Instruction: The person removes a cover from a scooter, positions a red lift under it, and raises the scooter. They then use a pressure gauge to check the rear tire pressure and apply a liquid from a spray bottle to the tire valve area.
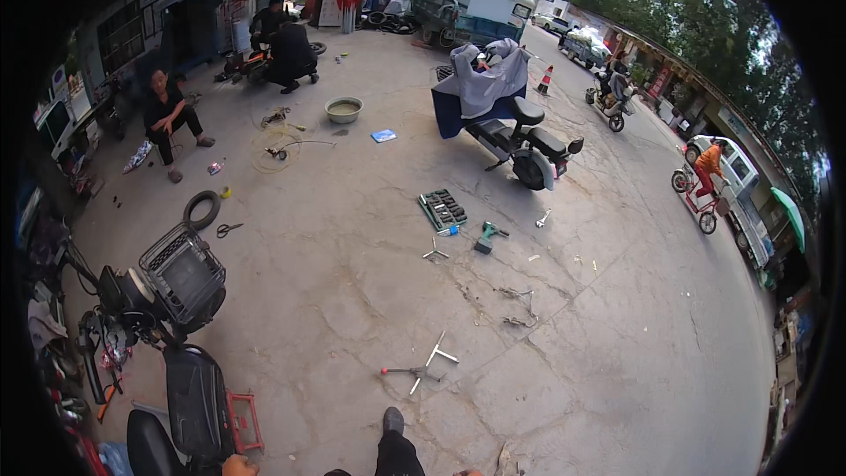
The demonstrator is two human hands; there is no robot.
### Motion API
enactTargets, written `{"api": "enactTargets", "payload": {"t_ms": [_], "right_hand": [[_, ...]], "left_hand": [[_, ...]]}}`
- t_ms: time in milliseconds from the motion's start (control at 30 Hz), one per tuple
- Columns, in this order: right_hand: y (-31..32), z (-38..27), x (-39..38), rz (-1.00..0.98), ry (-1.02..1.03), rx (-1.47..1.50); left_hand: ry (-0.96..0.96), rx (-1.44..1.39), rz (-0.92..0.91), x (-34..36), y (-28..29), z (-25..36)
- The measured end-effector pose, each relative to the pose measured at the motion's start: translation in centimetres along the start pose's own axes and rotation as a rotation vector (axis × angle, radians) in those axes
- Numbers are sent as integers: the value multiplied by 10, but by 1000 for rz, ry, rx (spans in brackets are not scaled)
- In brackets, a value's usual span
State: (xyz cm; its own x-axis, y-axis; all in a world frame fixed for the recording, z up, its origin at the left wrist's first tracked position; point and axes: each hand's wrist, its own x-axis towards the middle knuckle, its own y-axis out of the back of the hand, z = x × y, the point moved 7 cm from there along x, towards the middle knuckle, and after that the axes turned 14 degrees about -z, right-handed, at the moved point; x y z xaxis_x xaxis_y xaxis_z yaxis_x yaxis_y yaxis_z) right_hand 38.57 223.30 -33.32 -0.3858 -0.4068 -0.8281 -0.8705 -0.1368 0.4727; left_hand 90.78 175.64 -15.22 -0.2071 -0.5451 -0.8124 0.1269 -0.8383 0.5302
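- The left hand (240,465) is being cropped by the lower edge; its finger spread cannot be told.
- Just left of it, the black scooter seat (196,398) is being seen, the red frame (234,423) showing ahead.
- The right hand (470,473) is barely being glimpsed; its fingers cannot be read, either.

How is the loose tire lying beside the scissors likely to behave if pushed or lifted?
The tire lies flat, so a push would probably slide it rather than roll it. Lifted onto its round edge, it could easily roll away. No wheel shows inside its ring, so it may flex slightly.
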Motion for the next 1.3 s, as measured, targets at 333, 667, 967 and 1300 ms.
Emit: {"api": "enactTargets", "payload": {"t_ms": [333, 667, 967, 1300], "right_hand": [[317, -337, 218, 73, 101, -176], [380, -804, 438, -55, 385, -306], [499, -1151, 562, 22, 495, -318], [598, -1503, 942, -126, 447, -743]], "left_hand": [[141, -577, -130, 112, 97, 97], [140, -1020, 217, 386, 362, 129], [-139, -1044, 569, 461, 691, 252], [932, -1470, 201, 555, 527, 278]]}}
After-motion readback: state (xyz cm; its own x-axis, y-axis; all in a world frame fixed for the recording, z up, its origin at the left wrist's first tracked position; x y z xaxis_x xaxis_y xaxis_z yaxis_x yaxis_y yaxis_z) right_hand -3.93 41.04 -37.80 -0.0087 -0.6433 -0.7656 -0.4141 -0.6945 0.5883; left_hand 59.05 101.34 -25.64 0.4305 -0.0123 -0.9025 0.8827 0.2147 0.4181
